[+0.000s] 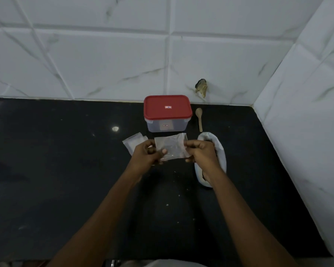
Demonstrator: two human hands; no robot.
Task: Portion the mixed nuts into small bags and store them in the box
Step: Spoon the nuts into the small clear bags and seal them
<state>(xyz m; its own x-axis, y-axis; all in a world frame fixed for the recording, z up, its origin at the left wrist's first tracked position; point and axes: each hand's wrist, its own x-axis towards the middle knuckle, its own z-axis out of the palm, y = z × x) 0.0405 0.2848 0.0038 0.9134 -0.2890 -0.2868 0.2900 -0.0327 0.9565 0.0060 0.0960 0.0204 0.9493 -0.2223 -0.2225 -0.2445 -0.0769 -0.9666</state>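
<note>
A small clear plastic bag (171, 147) is held up over the black counter (66, 180), empty as far as I can see. My left hand (146, 156) pinches its left edge and my right hand (200, 152) pinches its right edge. Behind it stands a clear box with a red lid (167, 108), closed. More small clear bags (133, 142) lie flat to the left, partly hidden by my left hand. A white sack of nuts (219, 149) lies at the right, mostly hidden behind my right hand. A wooden spoon (199, 118) lies next to the box.
White tiled walls (104, 64) close off the back and right of the counter. A dark hole in the tile (201, 86) shows behind the box. Small crumbs dot the counter near me.
</note>
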